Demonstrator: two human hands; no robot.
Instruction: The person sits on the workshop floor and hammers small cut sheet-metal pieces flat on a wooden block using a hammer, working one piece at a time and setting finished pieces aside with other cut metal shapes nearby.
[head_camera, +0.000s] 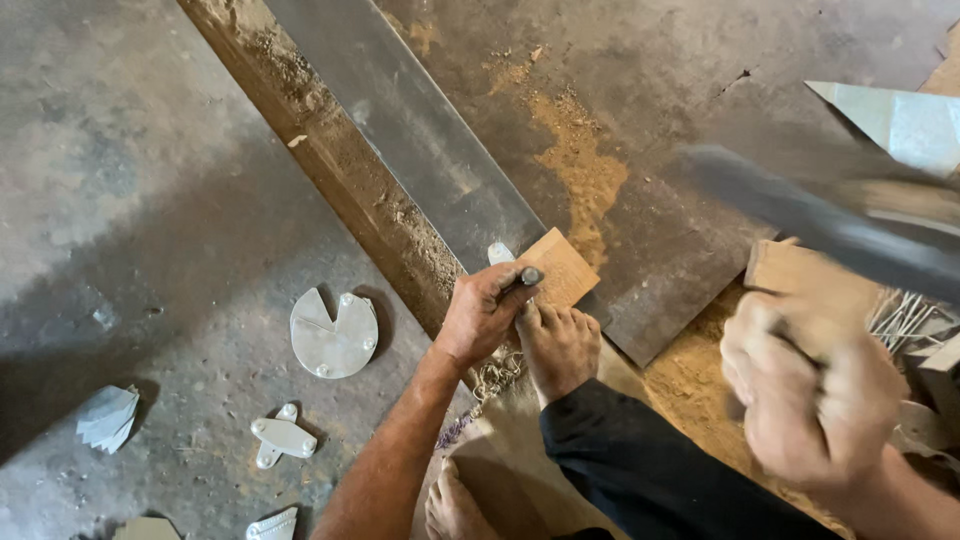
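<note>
While a bare foot (560, 345) braces the work at frame centre, the left hand (482, 312) grips a punch (524, 279) upright on a small wooden block (562, 267) beside a long steel strip (420, 140). At right, the blurred right hand (815, 395) is clenched on a raised hammer (830, 225). Judged from this, a square strike on a steady, vertical punch would serve best.

round notched metal disc (333, 335), folded metal pieces (106, 415), sawdust patch (580, 165)
</note>
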